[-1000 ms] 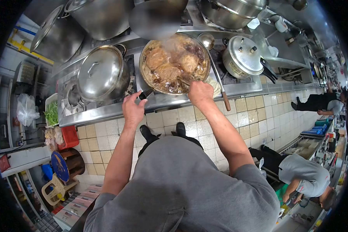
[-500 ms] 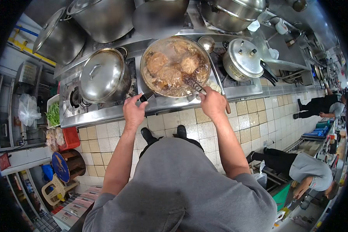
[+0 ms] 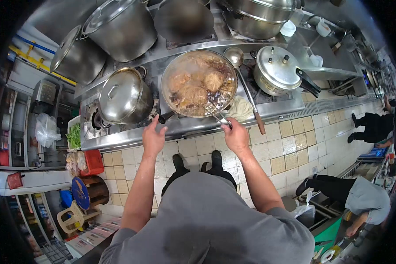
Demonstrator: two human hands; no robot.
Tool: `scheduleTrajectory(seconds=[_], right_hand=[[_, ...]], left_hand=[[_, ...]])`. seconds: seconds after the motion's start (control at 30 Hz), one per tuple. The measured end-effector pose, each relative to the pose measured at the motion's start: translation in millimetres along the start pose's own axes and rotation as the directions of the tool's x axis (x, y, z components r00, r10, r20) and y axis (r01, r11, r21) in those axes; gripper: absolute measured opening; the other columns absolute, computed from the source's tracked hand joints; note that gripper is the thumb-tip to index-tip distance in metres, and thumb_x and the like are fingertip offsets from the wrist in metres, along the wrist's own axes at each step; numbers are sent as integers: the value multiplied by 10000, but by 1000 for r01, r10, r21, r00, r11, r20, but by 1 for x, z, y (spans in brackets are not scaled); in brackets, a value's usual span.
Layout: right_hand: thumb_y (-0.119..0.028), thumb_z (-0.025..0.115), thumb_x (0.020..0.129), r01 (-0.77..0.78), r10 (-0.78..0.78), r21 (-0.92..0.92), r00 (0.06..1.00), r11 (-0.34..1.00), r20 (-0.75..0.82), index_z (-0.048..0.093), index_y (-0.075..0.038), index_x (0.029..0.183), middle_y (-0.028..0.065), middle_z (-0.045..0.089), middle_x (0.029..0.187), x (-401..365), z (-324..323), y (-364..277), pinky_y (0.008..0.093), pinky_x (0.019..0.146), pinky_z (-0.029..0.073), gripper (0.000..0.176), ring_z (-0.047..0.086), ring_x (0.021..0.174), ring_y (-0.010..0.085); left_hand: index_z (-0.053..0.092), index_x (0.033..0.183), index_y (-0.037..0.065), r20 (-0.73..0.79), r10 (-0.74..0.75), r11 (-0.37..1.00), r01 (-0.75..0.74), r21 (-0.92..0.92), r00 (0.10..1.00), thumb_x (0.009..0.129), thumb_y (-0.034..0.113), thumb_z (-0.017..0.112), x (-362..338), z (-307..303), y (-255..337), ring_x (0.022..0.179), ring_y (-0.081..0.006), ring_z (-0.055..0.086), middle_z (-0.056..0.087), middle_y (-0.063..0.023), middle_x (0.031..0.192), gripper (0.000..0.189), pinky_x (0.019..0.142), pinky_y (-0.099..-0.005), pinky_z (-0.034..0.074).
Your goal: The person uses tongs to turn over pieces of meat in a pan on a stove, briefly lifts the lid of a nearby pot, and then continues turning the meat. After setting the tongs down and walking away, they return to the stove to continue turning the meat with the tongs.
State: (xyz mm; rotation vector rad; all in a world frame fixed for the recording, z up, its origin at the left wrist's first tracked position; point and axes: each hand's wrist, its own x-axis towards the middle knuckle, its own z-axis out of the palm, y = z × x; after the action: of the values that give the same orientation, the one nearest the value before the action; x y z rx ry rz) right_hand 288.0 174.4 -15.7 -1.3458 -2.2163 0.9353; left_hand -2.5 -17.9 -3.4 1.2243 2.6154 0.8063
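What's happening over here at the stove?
A person stands at a stove, working on a wide pan of brown food in liquid. Their right hand holds a metal utensil whose far end is in the pan. Their left hand is by the end of the black handle; whether it grips is unclear. A lidded pot and a pressure cooker flank the pan.

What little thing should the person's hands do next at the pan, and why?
Maybe close the left hand around the black handle of the pan: that hand is open at the handle's end, while the right hand holds a metal utensil dipping into the food, so a grip might steady things.
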Motion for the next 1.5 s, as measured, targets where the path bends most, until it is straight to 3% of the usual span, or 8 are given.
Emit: scheduleTrajectory(seconds=[0.4,0.43,0.57,0.83,0.93,1.03,1.1,1.5], right_hand=[[-230,847,905,-142,199,227,947,963,-251,651,18,885,136,673,738,-113,-8,53,384,639,491,317,581,675,185],[-230,847,905,-138,196,214,941,967,-277,651,18,885,136,673,738,-127,-2,59,384,639,491,317,581,675,185],[-326,782,967,-331,393,219,838,918,-379,634,23,897,187,684,744,-216,61,130,445,669,516,385,647,684,311],[-556,691,965,-682,848,-584,529,440,22,796,-18,1090,250,750,1200,-554,144,371,483,974,569,563,705,1185,412],[-622,656,956,-865,913,-297,403,404,68,797,-21,1094,241,752,1217,-604,140,391,456,963,575,633,699,1236,356],[-571,632,977,-415,603,-685,797,599,44,772,-65,1006,143,771,868,-576,144,409,458,706,580,526,759,822,302],[-447,682,984,-839,925,492,346,232,155,624,-177,876,-41,416,552,-523,103,347,365,405,325,296,406,421,133],[-353,453,921,-539,928,835,355,108,110,620,-118,1045,-36,387,607,-414,52,123,345,457,234,314,317,458,137]], left_hand=[[589,1485,25,345,-391,915,318,250,853,869,475,795,-266,49,-337,1208,-397,693,721,-235,1315,790,1072,-452,533],[590,1479,3,490,-616,783,545,298,617,866,526,782,-292,36,-354,1224,-412,681,743,-241,1257,828,1075,-486,516],[624,1448,-23,512,-672,701,684,204,535,902,475,766,-424,15,-443,649,-259,729,777,-206,881,753,619,-405,599],[606,1473,1,650,-632,659,735,163,422,928,369,770,-530,-62,-419,746,-244,737,762,-190,898,678,604,-404,601],[604,1479,10,617,-621,669,737,95,483,941,327,778,-539,-60,-434,722,-223,714,742,-152,841,648,581,-395,576],[632,1450,7,571,-618,693,718,69,541,930,361,786,-526,-55,-441,681,-229,701,750,-155,838,647,582,-409,561],[653,1427,5,561,-647,663,745,79,516,924,376,788,-511,-49,-447,746,-251,725,771,-189,924,639,678,-412,581],[659,1413,-10,520,-619,611,777,-151,588,931,330,779,-457,-30,-461,1213,-320,705,739,-231,1293,602,1067,-387,534]])
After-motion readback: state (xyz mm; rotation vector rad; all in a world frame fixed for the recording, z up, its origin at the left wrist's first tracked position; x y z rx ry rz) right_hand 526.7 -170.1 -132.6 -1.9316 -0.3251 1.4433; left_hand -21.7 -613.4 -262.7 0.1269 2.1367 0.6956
